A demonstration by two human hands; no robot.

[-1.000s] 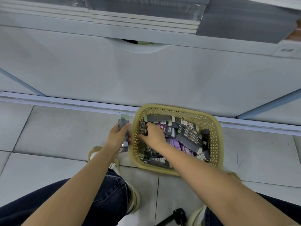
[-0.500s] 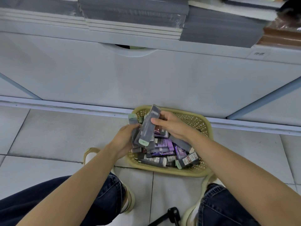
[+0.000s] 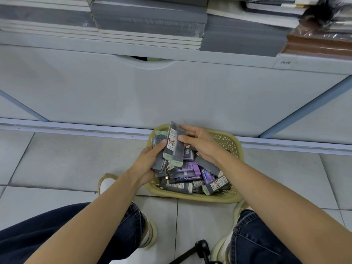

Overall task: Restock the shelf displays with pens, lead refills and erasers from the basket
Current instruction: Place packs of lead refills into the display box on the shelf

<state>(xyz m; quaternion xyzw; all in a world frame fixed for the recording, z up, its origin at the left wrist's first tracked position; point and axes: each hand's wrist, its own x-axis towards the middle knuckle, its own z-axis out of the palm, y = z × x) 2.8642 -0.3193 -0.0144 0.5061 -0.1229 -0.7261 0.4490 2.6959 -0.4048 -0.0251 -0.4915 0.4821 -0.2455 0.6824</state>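
A yellow plastic basket (image 3: 235, 147) sits on the floor tiles against the base of the shelf unit, filled with several dark grey and purple lead refill packs (image 3: 192, 173). My left hand (image 3: 147, 161) grips a fanned stack of grey packs (image 3: 172, 149) with pale green ends, held over the basket's left side. My right hand (image 3: 198, 142) pinches the top of the front pack in that stack, thumb on its face and fingers behind it.
The white shelf base panel (image 3: 171, 96) rises just behind the basket. Stacked grey and brown notebooks (image 3: 152, 25) fill the shelf above it. My knees in dark jeans and pale shoes (image 3: 106, 184) flank the basket. A black object (image 3: 200, 248) lies on the floor between my feet.
My right hand came out of the basket with a pack and brought it to the stack in my left hand. The view has tilted up, showing more of the shelf.
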